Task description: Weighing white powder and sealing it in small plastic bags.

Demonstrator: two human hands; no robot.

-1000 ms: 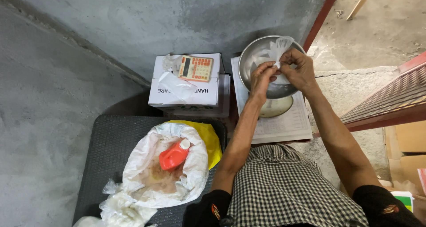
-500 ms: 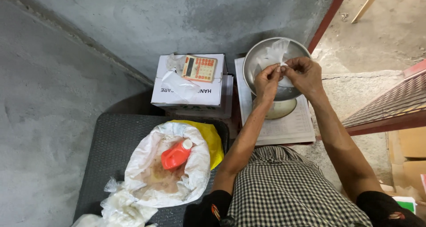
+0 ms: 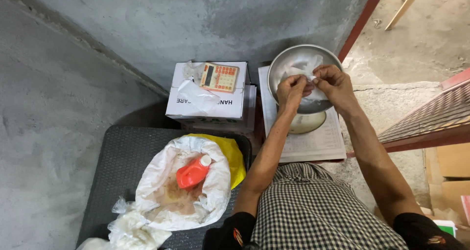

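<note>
Left edge, 8 o'clock: open white sack (image 3: 182, 181) on a dark mat (image 3: 117, 157), an orange scoop (image 3: 192, 172) lying in the grain, its pale end toward 1 o'clock. A yellow bag (image 3: 230, 152) is tucked behind the sack.

Centre, 11 o'clock: white carton (image 3: 205, 101) with a calculator (image 3: 219, 77) on top, tilted slightly.

Right of centre, 12 to 1 o'clock: metal bowl (image 3: 303, 66) on a scale (image 3: 308, 123), which stands on a printed sheet (image 3: 318, 142). A thin clear plastic bag (image 3: 299, 66) lies in and over the bowl.

My left hand (image 3: 290, 89) and right hand (image 3: 334, 86) meet over the bowl's near side. Fingers of both are pinched together on the bag's edge, thumbs against forefingers, the hands almost touching.

Key relation: the bag lies directly under and beyond my fingertips, toward 12 o'clock. The pinched edge runs roughly 9 to 3 between the hands. Neither hand is clearly nearer; both are on it.

Not resolved: whether the bag's mouth is open or closed, since my fingers cover it. Any contents of bag or bowl cannot be made out. The scale's dial is mostly hidden under the bowl. The sheet's near edge is cut off by my checked garment (image 3: 318, 211).
</note>
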